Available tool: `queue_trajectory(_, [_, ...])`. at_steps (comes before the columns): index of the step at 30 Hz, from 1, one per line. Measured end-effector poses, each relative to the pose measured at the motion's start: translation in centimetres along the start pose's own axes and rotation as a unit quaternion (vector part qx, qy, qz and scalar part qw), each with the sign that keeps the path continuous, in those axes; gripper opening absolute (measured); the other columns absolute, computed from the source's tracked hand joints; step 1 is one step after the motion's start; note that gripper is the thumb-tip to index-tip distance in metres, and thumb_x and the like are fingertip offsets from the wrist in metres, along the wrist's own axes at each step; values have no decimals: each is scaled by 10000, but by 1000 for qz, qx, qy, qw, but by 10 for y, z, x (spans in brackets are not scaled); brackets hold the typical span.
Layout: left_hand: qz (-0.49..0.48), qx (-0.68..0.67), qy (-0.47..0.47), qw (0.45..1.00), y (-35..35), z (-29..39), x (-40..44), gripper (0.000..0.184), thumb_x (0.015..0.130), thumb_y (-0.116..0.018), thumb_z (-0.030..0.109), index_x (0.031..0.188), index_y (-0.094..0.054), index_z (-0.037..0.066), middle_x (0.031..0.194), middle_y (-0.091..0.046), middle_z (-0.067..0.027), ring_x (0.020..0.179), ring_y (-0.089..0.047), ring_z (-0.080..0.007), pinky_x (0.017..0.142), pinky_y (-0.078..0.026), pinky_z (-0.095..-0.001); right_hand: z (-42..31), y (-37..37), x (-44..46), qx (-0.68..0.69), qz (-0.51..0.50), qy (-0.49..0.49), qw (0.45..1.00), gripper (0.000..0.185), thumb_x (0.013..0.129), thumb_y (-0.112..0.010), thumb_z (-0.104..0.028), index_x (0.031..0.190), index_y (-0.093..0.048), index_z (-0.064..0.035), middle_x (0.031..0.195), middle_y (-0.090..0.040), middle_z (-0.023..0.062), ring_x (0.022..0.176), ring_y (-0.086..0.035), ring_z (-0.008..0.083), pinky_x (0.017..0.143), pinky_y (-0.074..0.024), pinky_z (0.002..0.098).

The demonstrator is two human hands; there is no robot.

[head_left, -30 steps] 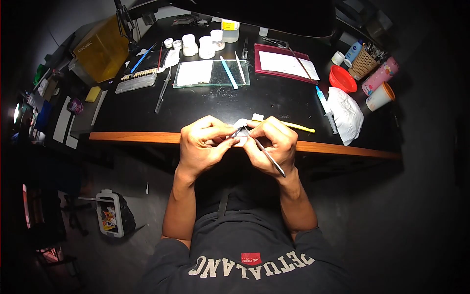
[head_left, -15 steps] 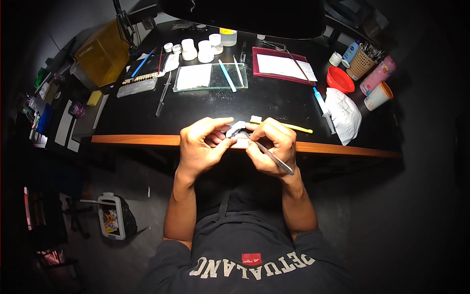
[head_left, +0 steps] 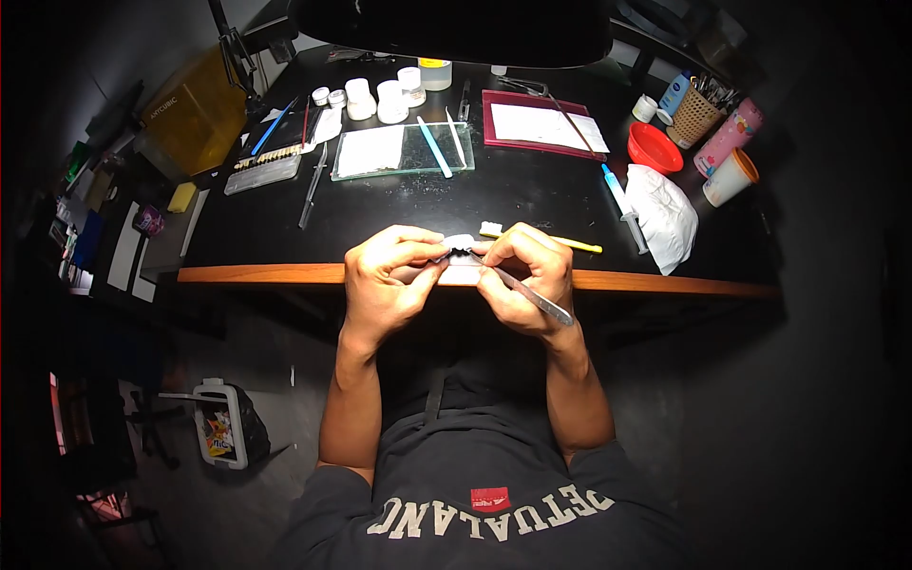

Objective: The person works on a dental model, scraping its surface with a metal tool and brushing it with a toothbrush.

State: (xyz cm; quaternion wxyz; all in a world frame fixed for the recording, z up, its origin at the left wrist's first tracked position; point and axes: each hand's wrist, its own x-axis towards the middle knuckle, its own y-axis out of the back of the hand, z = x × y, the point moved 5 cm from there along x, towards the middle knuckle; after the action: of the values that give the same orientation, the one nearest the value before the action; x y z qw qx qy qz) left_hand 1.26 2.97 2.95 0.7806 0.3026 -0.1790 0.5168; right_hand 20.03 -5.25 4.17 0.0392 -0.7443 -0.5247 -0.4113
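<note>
My left hand pinches a small white curved piece between thumb and fingers, over the front edge of the desk. From the other side my right hand grips a thin metal tool like a pen, its handle slanting down to the right. The tool's tip is close to the white piece, but too small to make out. A light, flat surface lies just below the piece. Behind my right hand rests a yellow toothbrush with white bristles.
On the black desk are a glass plate with paper, a dark red pad, white jars, a red bowl, a syringe beside crumpled tissue, and an orange-rimmed cup. A bin stands below left.
The white piece has turned between my fingers, and my left fingers opened, then closed on it again. The tool's handle has swung outward to the right. The view has shifted slightly.
</note>
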Motion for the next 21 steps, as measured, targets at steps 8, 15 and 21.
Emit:
queue_trajectory(8, [2, -4, 14, 1000, -1, 6, 1, 243, 811, -832, -120, 1021, -862, -3, 1052, -810, -153, 950, -802, -211, 835, -648, -303, 5, 1, -2, 22, 4, -30, 999, 63, 782, -765, 37, 818, -714, 43, 824, -746, 127, 811, -816, 226, 728, -642, 319])
queue_trajectory(15, [0, -53, 39, 998, -2, 3, -1, 239, 832, -817, -136, 1030, -860, -9, 1085, -797, -143, 955, -798, -190, 836, -673, -296, 4, 2, 0, 11, 30, -33, 999, 82, 773, -784, 4, 802, -711, 28, 805, -742, 125, 727, -766, 206, 680, -598, 318])
queue_trajectory(21, [-3, -50, 36, 998, -3, 1, -1, 238, 834, -819, -137, 1032, -859, -10, 1085, -795, -143, 958, -797, -189, 831, -684, -299, 7, 3, -1, 7, 33, -60, 998, 66, 785, -768, 34, 804, -705, 33, 810, -729, 102, 713, -702, 139, 661, -560, 285])
